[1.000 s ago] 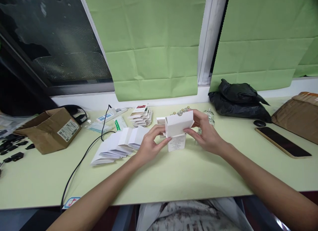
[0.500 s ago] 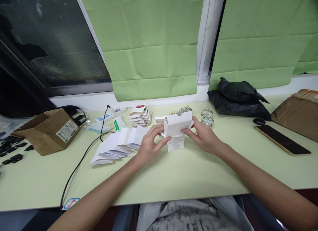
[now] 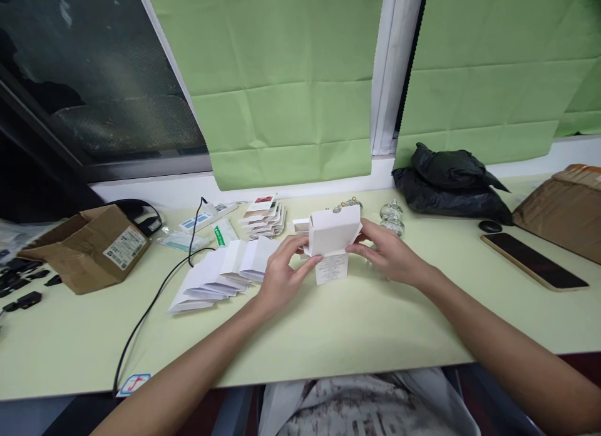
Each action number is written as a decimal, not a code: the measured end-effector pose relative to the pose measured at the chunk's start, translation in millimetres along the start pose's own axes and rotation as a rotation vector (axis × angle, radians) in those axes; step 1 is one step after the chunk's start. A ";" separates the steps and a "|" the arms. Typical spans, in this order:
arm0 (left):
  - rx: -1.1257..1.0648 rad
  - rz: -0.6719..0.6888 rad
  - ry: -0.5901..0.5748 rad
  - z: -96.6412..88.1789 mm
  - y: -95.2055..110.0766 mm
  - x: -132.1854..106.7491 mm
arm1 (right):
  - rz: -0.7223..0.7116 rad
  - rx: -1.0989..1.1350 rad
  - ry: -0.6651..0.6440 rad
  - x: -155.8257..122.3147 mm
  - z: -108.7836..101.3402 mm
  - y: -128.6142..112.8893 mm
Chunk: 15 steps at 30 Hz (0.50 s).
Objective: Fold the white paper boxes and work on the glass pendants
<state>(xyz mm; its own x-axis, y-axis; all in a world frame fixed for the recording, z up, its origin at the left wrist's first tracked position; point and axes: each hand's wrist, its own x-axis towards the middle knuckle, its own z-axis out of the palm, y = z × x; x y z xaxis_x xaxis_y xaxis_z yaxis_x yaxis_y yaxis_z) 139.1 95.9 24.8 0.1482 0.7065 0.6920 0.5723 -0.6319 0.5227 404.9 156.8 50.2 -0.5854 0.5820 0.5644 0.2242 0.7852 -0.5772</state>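
A pale green table [image 3: 357, 336] was backed by green blinds [image 3: 288, 98]. At its left an opened cardboard box [image 3: 89, 261] was placed; at its right, black plastic bags [image 3: 448, 182] were heaped near the blinds. Folded white sleeves [image 3: 216, 276] were fanned out beside the left hand [image 3: 284, 273]. By that hand and the right hand [image 3: 392, 254], a white carton [image 3: 334, 231] was held at mid-table, its sides pinched between thumbs and fingers, the fingers partly hidden. Below it a printed panel [image 3: 331, 270] was shown. Glass bottles [image 3: 392, 211] were grouped behind, partly covered.
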 end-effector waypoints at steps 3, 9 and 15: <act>-0.005 0.003 -0.030 -0.9 1.0 -1.2 | 0.019 -0.005 0.017 -0.2 -0.2 0.5; -0.022 -0.005 -0.024 0.8 -1.7 -3.3 | 0.004 -0.042 0.024 1.3 -3.6 -3.8; -0.033 -0.020 -0.028 1.7 -3.7 -3.4 | -0.019 -0.074 0.020 4.6 -2.5 -4.1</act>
<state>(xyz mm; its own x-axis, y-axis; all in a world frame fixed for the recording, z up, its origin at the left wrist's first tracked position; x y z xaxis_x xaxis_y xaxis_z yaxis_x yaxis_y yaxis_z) 137.8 96.5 19.6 0.1595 0.7273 0.6675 0.5483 -0.6276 0.5527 403.3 156.8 56.6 -0.5744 0.5704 0.5872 0.2706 0.8093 -0.5214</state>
